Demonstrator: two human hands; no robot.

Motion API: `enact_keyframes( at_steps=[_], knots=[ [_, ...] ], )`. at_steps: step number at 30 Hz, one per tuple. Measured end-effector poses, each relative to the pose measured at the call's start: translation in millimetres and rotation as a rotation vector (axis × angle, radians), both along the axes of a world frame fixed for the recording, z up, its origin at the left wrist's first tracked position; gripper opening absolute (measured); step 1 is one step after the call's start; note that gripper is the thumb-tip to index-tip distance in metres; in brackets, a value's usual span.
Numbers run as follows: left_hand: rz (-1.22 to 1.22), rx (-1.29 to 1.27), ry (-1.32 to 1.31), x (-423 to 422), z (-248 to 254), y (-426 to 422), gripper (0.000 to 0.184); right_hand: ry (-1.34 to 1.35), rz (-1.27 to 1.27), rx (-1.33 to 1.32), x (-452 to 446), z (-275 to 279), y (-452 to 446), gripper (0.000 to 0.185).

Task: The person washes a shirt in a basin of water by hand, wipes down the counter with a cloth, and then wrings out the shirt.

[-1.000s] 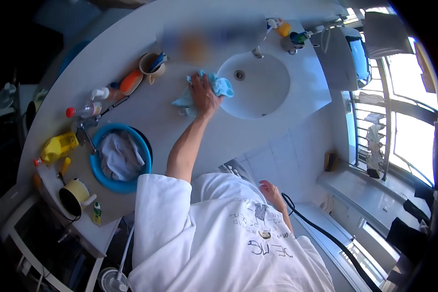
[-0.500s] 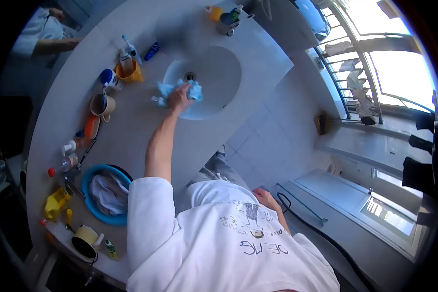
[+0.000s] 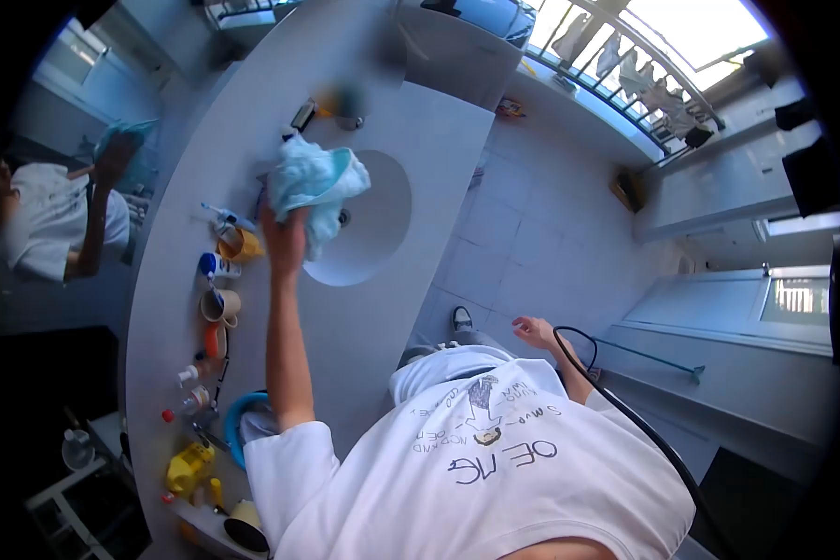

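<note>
My left hand (image 3: 286,238) is clamped on the cloth (image 3: 308,177), basin (image 3: 378,219) to its right; looks like wiping, next needs firm grip.

White short-sleeved tee (image 3: 383,495) filling the bottom middle, dark scribbly lettering (image 3: 537,454) and a little doodled figure (image 3: 483,394) on it. Greyish pants (image 3: 481,342) too, plus a dark shoe (image 3: 462,318) with white trim.

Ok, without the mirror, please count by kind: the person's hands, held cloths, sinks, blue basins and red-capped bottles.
Left hand and right hand: 2
Held cloth: 1
Sink: 1
Blue basin, partly hidden: 1
Red-capped bottles, a clear bottle and a yellow bottle: 2
Total: 7
</note>
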State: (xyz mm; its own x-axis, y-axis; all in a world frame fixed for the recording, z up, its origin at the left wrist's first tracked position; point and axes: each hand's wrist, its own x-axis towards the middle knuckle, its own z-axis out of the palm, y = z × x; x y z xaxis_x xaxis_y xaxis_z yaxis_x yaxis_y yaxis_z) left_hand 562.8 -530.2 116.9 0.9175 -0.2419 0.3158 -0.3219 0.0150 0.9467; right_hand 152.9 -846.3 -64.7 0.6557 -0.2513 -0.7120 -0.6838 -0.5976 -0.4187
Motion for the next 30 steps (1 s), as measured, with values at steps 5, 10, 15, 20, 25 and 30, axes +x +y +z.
enact_keyframes(
  at_steps=[5,10,15,20,25,30],
  knots=[
    [0.086,-0.017,-0.428,16.7,118.5,35.3,0.039,-0.085,-0.132,0.028,-11.4,7.1,-16.9,0.037],
    [-0.180,-0.159,-0.193,75.9,-54.6,53.2,0.049,-0.187,-0.305,-0.104,-35.9,4.1,-43.8,0.036],
    [-0.172,1.617,-0.011,-10.6,-152.9,11.5,0.044,-0.361,-0.301,-0.146,-78.9,-57.7,-67.7,0.039],
    [0.184,1.171,0.371,-70.5,-186.4,69.7,0.054,-0.600,-0.715,-0.061,-137.9,-141.6,-74.7,0.017],
    [0.423,1.131,0.320,-91.6,-129.4,92.3,0.055,-0.220,-0.329,0.188,-141.6,-173.8,-65.7,0.026],
    [0.566,0.940,-0.160,-132.3,18.7,101.6,0.053,-0.054,0.142,0.137,-72.4,-175.6,-63.2,0.020]
  ],
)
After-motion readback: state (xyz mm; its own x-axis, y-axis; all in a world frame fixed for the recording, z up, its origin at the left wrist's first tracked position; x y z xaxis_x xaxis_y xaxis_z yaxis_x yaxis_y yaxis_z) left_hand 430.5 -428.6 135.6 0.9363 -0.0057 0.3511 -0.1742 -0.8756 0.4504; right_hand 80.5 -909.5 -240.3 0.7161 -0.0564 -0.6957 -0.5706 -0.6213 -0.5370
